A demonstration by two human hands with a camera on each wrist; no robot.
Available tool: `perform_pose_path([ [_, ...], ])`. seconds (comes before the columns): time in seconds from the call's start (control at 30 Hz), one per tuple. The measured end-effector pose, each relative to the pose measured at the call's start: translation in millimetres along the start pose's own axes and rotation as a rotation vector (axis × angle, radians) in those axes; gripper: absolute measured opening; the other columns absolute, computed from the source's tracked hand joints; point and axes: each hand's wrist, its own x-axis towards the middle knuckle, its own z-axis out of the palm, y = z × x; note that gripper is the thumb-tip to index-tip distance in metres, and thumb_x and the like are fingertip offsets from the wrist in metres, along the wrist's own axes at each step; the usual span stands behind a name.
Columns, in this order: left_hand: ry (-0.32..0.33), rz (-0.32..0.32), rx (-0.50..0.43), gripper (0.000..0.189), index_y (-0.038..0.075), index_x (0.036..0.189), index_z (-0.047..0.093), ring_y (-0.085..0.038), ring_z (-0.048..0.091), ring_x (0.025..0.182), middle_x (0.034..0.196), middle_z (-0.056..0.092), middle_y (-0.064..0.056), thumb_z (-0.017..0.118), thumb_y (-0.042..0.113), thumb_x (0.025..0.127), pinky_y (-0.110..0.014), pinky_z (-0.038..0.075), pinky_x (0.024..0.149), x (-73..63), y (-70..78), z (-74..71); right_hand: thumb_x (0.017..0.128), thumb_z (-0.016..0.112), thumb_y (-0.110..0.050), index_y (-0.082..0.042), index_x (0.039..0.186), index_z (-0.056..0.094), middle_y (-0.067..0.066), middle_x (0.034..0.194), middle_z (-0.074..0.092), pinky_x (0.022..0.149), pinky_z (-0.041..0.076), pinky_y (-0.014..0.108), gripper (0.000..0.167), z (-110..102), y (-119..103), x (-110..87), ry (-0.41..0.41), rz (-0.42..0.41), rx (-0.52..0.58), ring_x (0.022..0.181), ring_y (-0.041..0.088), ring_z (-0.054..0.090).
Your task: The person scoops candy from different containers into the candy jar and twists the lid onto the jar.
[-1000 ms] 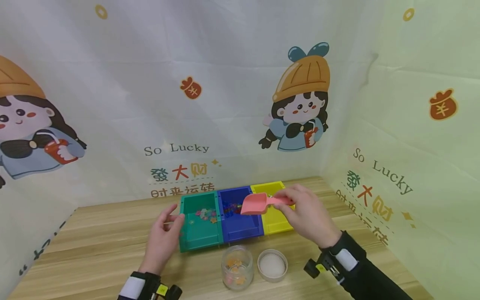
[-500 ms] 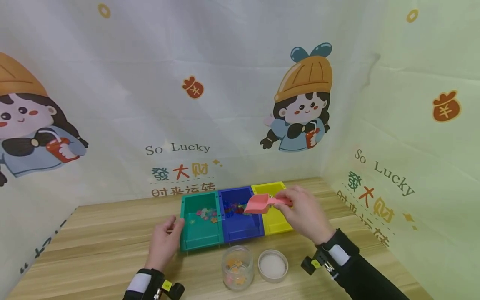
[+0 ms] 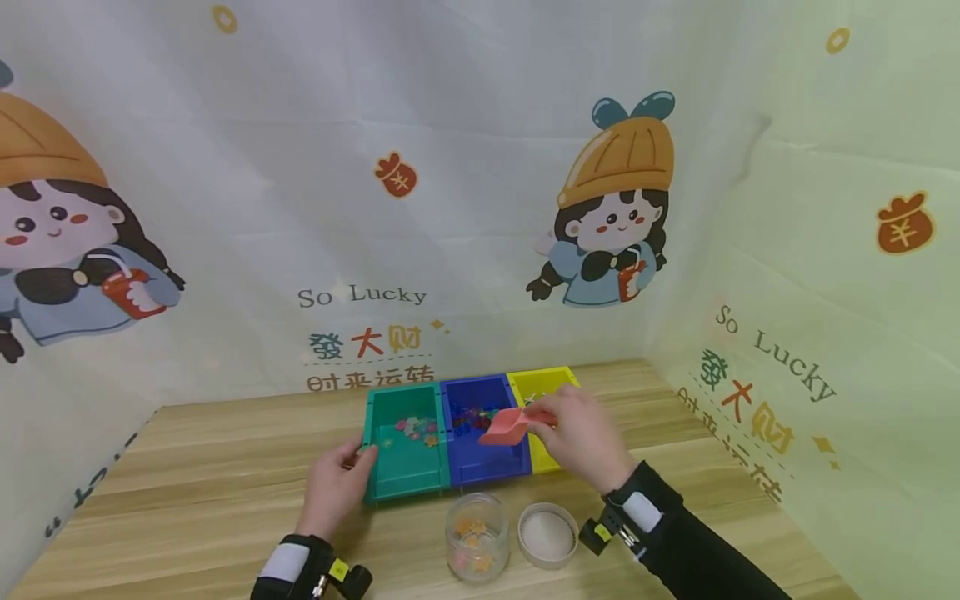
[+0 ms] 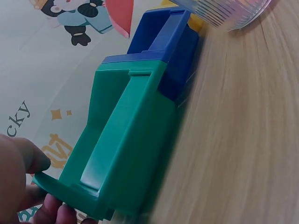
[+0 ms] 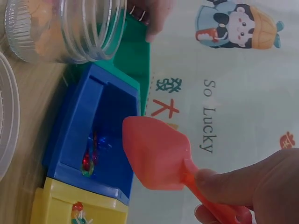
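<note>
My right hand (image 3: 585, 437) pinches the handle of a small pink scoop (image 3: 504, 427), held over the blue bin (image 3: 487, 471) near its border with the yellow bin (image 3: 544, 381). Whether anything lies in the scoop cannot be made out. My left hand (image 3: 335, 493) grips the left rim of the green bin (image 3: 408, 475); in the left wrist view the thumb is above the rim and fingers are below. Small colourful pieces (image 3: 417, 429) lie in the green bin. Shiny beads (image 5: 88, 161) lie in the blue bin, and a few small pieces (image 5: 78, 212) in the yellow.
A clear jar (image 3: 477, 537) with orange and pink star-like pieces stands open in front of the bins. Right of it lies a round lid (image 3: 548, 536). The bins form one joined row on the wooden table (image 3: 225, 492), with a printed cloth (image 3: 450, 208) behind.
My right hand and the scoop have lowered slightly, and the scoop is tilted more. My left hand has moved down and now grips the green bin's rim.
</note>
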Motion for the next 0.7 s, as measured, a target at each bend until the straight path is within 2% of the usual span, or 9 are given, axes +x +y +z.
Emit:
perform_pose_path([
  [0.17,0.002,0.003,0.026,0.05,-0.003,0.154,0.058,-0.033,0.068,0.109,0.123,0.077,-0.027,0.058,0.026,0.114,-0.034,0.056,0.081,-0.9,0.0,0.9,0.094,0.088,-0.014,-0.012,0.101,0.086,0.004,0.089,0.07,0.071,0.053,0.028,0.008,12.6,-4.1,2.5,-0.018,-0.027,-0.021,0.081,0.018,0.056],
  [0.3,0.001,0.018,0.042,0.048,-0.002,0.154,0.059,-0.039,0.069,0.122,0.134,0.074,-0.029,0.055,0.026,0.115,-0.051,0.061,0.098,-2.3,-0.6,1.1,0.093,0.088,-0.013,-0.011,0.099,0.086,0.005,0.09,0.074,0.073,0.053,0.029,0.007,23.9,-4.5,4.8,-0.04,-0.072,-0.041,0.082,0.019,0.058],
  [0.4,-0.005,0.021,0.038,0.047,-0.002,0.154,0.059,-0.044,0.067,0.132,0.142,0.07,-0.029,0.054,0.026,0.116,-0.062,0.056,0.109,-2.8,-0.9,1.2,0.093,0.088,-0.012,-0.011,0.101,0.088,0.005,0.089,0.074,0.071,0.05,0.027,0.008,32.7,-3.3,6.4,-0.055,-0.086,-0.051,0.081,0.018,0.056],
  [0.57,-0.015,0.013,0.016,0.049,-0.001,0.156,0.056,-0.047,0.061,0.141,0.149,0.064,-0.029,0.053,0.027,0.116,-0.066,0.051,0.116,-1.8,-1.5,1.8,0.095,0.086,-0.011,-0.01,0.101,0.089,0.005,0.09,0.078,0.073,0.054,0.029,0.007,40.3,-4.1,9.6,-0.066,-0.068,-0.047,0.081,0.017,0.057],
  [0.7,-0.022,0.009,0.009,0.049,-0.001,0.157,0.055,-0.048,0.058,0.145,0.152,0.061,-0.029,0.052,0.027,0.116,-0.067,0.048,0.119,-1.0,-2.0,1.8,0.097,0.082,-0.01,-0.007,0.094,0.088,0.006,0.086,0.078,0.076,0.057,0.033,0.008,40.0,-9.2,11.4,-0.089,-0.061,-0.041,0.081,0.018,0.058],
])
